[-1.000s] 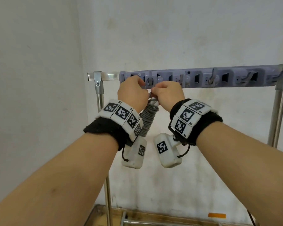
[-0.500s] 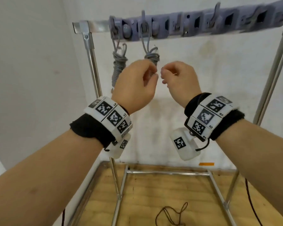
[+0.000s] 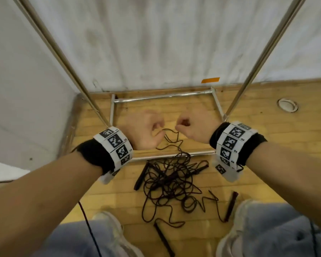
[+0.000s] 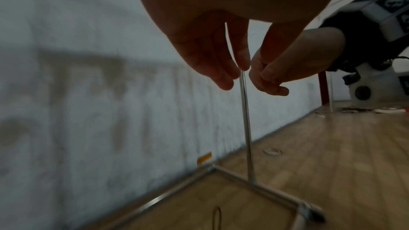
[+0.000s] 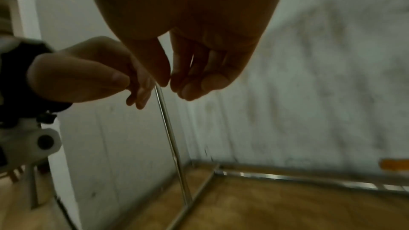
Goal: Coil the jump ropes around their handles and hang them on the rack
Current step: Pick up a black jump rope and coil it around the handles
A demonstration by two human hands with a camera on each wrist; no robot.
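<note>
Several dark jump ropes (image 3: 170, 180) lie in a tangle on the wooden floor, with dark handles (image 3: 141, 177) sticking out of the pile and one handle (image 3: 230, 206) off to the right. My left hand (image 3: 145, 130) and right hand (image 3: 189, 128) hover side by side above the tangle, fingers loosely curled and holding nothing. The left wrist view shows the left hand's fingers (image 4: 221, 69) hanging slack. The right hand's fingers (image 5: 188, 76) hang just as slack in the right wrist view. Only the rack's two metal posts (image 3: 63, 58) and floor frame (image 3: 163, 96) show; its hook bar is out of view.
The rack stands against a white wall in a corner. An orange tape strip (image 3: 210, 80) sits at the wall's foot and a round floor socket (image 3: 287, 105) lies to the right. My shoes (image 3: 111, 230) stand close to the ropes. A thin cable (image 3: 89, 225) hangs by my left leg.
Both hands let go of the grey coiled rope at the hook bar and dropped lower. The head view tipped from the hooks down to the ropes on the floor.
</note>
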